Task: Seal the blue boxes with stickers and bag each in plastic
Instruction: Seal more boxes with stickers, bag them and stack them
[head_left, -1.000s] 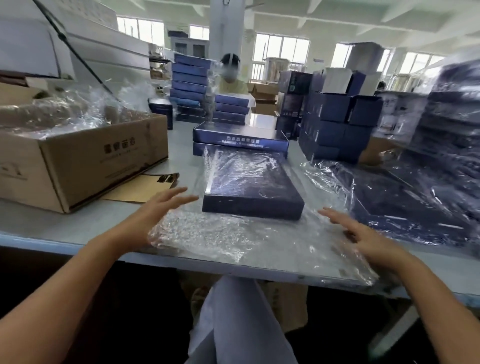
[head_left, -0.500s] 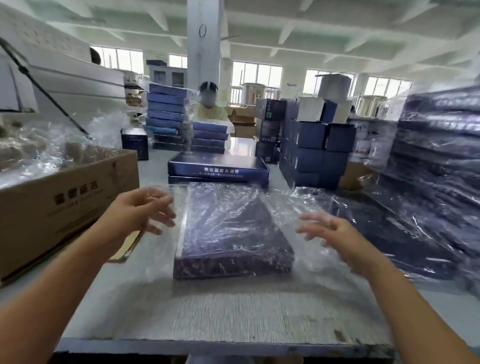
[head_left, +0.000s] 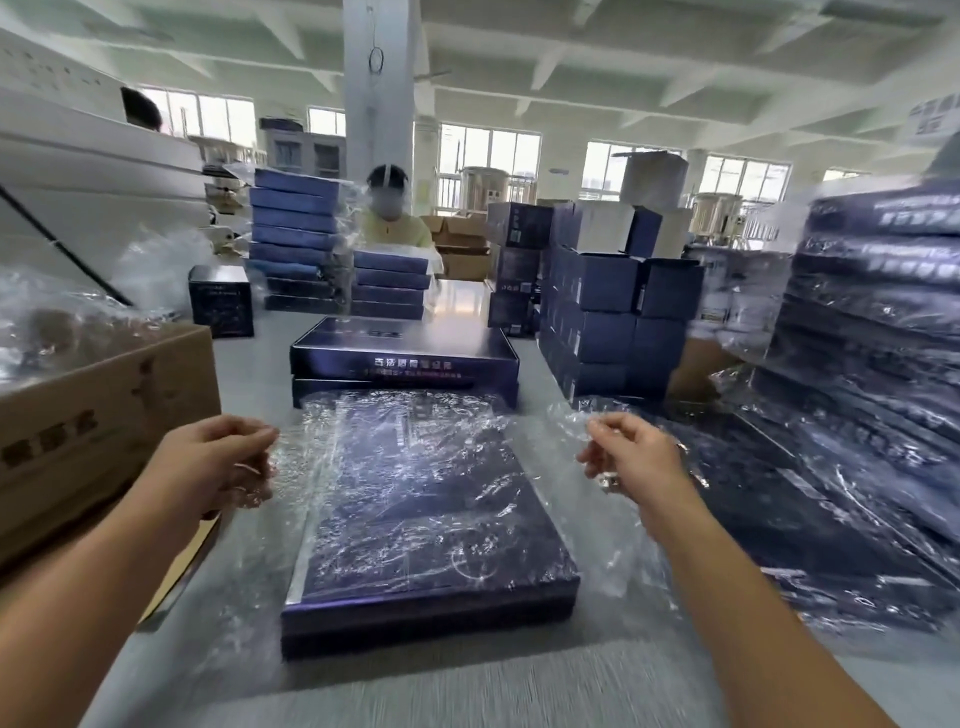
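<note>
Blue box (head_left: 431, 525) lies flat on the grey surface (head_left: 467, 686), covered by a clear plastic bag (head_left: 415, 441). From the left: a cardboard carton (head_left: 104, 415), then the left hand (head_left: 218, 462) pinching the bag's left edge, the box between, the right hand (head_left: 636, 457) pinching the right edge, and bagged boxes (head_left: 857, 389) stacked beyond.

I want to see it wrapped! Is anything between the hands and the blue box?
Only the clear plastic bag itself. The left hand and right hand each pinch its edges beside the blue box, which lies under the film. Nothing else visible intervenes.
</note>
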